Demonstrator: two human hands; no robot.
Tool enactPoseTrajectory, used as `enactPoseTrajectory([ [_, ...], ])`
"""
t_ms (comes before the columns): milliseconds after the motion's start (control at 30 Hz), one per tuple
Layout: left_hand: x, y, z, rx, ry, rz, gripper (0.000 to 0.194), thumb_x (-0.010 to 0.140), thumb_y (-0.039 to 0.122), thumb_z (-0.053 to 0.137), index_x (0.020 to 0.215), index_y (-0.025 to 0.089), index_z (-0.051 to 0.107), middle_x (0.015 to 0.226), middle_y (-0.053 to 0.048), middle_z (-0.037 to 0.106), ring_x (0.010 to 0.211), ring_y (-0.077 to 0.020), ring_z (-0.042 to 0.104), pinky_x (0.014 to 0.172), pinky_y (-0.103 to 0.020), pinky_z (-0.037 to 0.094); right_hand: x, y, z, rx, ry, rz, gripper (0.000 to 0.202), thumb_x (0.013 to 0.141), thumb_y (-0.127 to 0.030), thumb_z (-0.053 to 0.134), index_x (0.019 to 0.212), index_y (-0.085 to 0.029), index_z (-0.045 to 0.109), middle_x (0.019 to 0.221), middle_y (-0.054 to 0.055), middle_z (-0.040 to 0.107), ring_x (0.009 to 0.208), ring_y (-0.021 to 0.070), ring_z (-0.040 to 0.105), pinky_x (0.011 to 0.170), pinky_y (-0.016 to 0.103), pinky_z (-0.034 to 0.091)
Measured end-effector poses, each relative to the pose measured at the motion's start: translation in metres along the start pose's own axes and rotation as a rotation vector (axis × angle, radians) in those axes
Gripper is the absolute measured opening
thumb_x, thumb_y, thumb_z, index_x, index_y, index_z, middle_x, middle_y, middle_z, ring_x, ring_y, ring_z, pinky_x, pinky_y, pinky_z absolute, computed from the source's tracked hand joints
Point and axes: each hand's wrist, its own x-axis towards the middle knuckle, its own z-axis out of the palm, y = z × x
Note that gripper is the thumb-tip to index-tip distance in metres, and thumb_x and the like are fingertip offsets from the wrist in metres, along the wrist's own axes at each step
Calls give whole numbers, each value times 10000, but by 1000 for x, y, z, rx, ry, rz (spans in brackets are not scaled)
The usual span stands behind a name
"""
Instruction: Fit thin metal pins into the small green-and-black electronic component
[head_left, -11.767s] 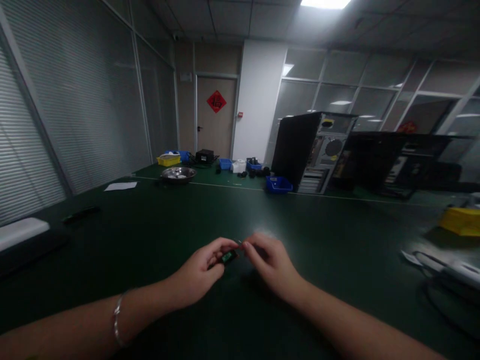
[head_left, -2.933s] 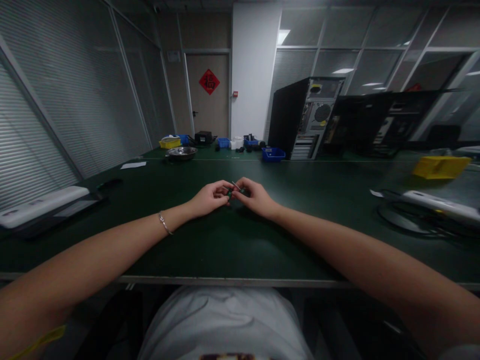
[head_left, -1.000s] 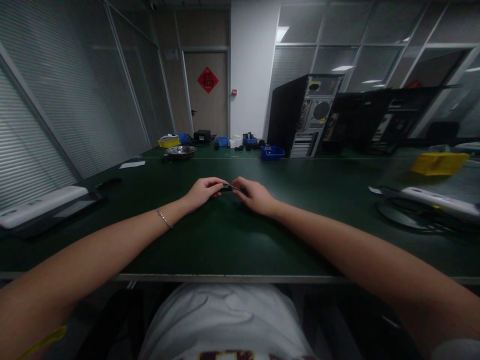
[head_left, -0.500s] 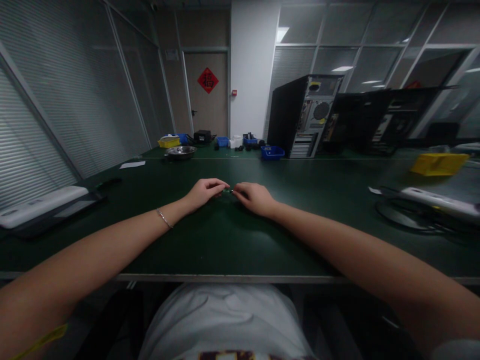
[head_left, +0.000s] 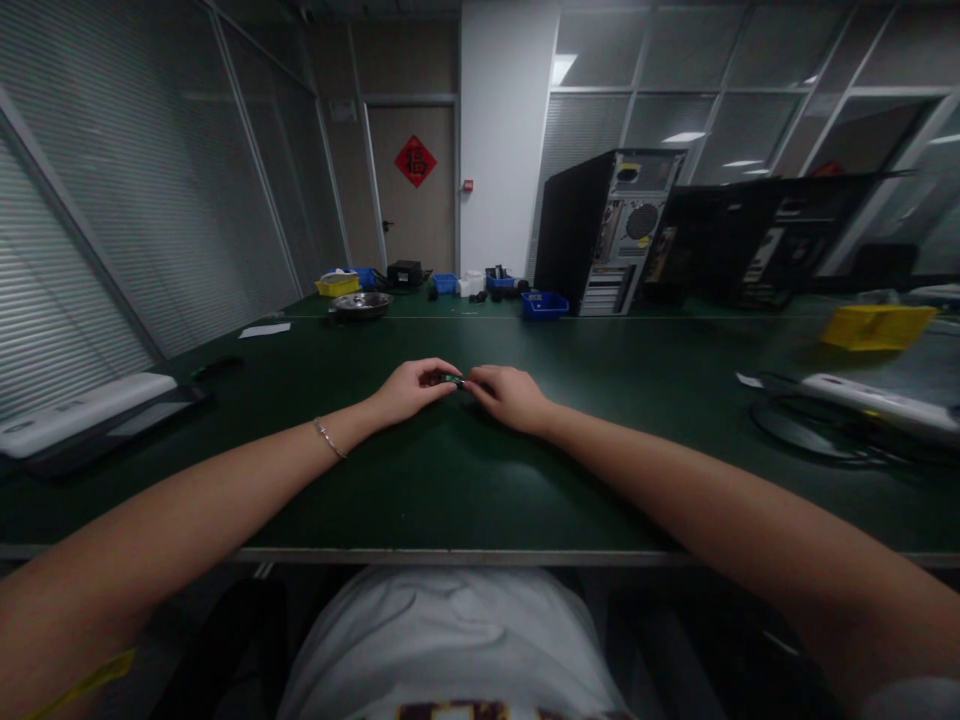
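Observation:
Close together over the middle of the green table [head_left: 480,490], both hands meet at a small green piece [head_left: 453,379] with a darker end, too small to identify. My left hand [head_left: 409,389] holds it between thumb and fingertips, and a thin bracelet circles that wrist. The fingertips of my right hand [head_left: 512,396] are pinched at its right end. Whether a second small part sits in the right fingers cannot be made out.
A metal bowl [head_left: 361,305], a blue bin [head_left: 545,305] and a black computer tower [head_left: 611,235] stand at the back. On the left lies a white-and-black device [head_left: 90,415]. Coiled black cable [head_left: 814,440] and a yellow bin [head_left: 877,327] are on the right.
The left fingers have shifted, with thumb and index further apart, so more of the green piece shows. My right hand stays nearly where it was.

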Motion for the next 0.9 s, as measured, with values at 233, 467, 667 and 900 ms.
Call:
enactPoseTrajectory([
  [233, 2, -3, 0, -33, 17, 16, 283, 799, 295, 626, 1044, 154, 647, 928, -63, 669, 796, -186, 611, 688, -298, 485, 0, -4, -2, -68, -32, 75, 255, 957, -339, 411, 968, -197, 623, 928, 54, 666, 807, 170, 589, 643, 243, 354],
  [467, 3, -5, 0, -45, 34, 20, 305, 797, 326, 631, 1047, 151, 645, 910, -64, 678, 789, -189, 629, 706, -310, 502, 0, -5, -2, -95, -46, 96, 260, 959, -344, 402, 975, -200, 619, 953, 51, 671, 819, 167, 590, 645, 238, 353],
  [667, 0, -1, -2, 25, 12, 67, 287, 802, 303, 629, 1048, 159, 653, 959, -70, 679, 827, -193, 626, 737, -316, 500, 0, -4, -2, -77, -47, 83, 266, 957, -346, 407, 990, -197, 625, 946, 49, 668, 803, 162, 583, 627, 237, 340],
  [900, -3, 3, -1, 116, 24, 111, 257, 793, 289, 645, 1017, 163, 666, 931, -64, 677, 803, -190, 619, 716, -314, 497, -1, -4, -3, -77, -51, 114, 366, 956, -427, 385, 813, -182, 616, 784, 34, 633, 675, 138, 532, 569, 239, 295],
])
